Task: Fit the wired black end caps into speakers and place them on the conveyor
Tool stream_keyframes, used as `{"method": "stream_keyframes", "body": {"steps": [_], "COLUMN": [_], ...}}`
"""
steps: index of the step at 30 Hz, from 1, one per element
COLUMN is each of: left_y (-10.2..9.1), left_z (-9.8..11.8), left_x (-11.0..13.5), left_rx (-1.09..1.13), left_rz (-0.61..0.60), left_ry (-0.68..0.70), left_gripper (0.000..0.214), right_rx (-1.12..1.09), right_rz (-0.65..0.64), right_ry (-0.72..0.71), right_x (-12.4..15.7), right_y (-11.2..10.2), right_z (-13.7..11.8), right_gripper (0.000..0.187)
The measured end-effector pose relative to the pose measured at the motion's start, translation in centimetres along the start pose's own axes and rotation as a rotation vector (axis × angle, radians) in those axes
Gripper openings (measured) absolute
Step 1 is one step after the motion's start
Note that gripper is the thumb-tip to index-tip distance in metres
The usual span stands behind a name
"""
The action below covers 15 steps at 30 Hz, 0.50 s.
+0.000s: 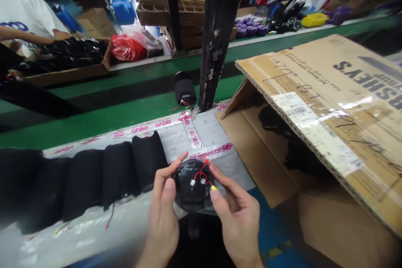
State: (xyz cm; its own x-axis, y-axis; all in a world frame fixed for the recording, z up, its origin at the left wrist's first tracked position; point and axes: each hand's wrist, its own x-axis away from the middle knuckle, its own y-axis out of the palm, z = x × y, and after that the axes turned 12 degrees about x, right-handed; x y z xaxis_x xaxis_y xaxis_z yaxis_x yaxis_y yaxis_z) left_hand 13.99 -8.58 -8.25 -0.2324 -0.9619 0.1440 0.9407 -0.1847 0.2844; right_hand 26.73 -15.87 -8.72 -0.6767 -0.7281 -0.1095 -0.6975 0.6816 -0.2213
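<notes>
Green bench top [147, 109] ran across the upper half of the frame behind a black post [216, 37], and at the upper left a person in a white shirt [29, 8] worked beside a carton [63, 73] of shiny black parts. Nearer to me lay a table [174, 135] wrapped in plastic with pink lettering; a big cardboard box [333, 75] filled the right side.

I held a round black piece [188, 199] just below the middle of the frame, its flat end facing me. My left hand [165, 213] gripped the left rim, fingers bent along it, thumb close by. My right hand [240, 213] closed in on the right side, thumb at a yellow plug [213, 188] — whether I pinched it or only touched it, I could not tell.

Red wires [196, 174] looped over that end, with a white plug [192, 183] among them and a red plug [206, 161] by my right forefinger. I judged this piece partway along: body together, wires out, no plug clearly joined.

At left, a row of black tubes [83, 184] lay side by side, some trailing wires — done or waiting, I could not say. Another black tube [185, 90] rested near the post.
</notes>
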Motion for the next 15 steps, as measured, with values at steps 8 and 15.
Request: {"method": "stream_keyframes", "body": {"steps": [8,15], "left_y": [-1.1,-5.5], "left_z": [0.0,2.0], "left_x": [0.4,-2.0], "left_rx": [-0.139,-0.354], "left_rz": [0.001,-0.55], "left_ry": [0.132,0.112], "left_gripper": [0.043,0.066], "right_rx": [0.089,0.003], "right_rz": [0.044,-0.026], "right_ry": [-0.02,0.064], "right_x": [0.2,-0.2], "right_y": [0.0,-0.4], "right_z": [-0.4,-0.9], "right_gripper": [0.03,0.029]}}
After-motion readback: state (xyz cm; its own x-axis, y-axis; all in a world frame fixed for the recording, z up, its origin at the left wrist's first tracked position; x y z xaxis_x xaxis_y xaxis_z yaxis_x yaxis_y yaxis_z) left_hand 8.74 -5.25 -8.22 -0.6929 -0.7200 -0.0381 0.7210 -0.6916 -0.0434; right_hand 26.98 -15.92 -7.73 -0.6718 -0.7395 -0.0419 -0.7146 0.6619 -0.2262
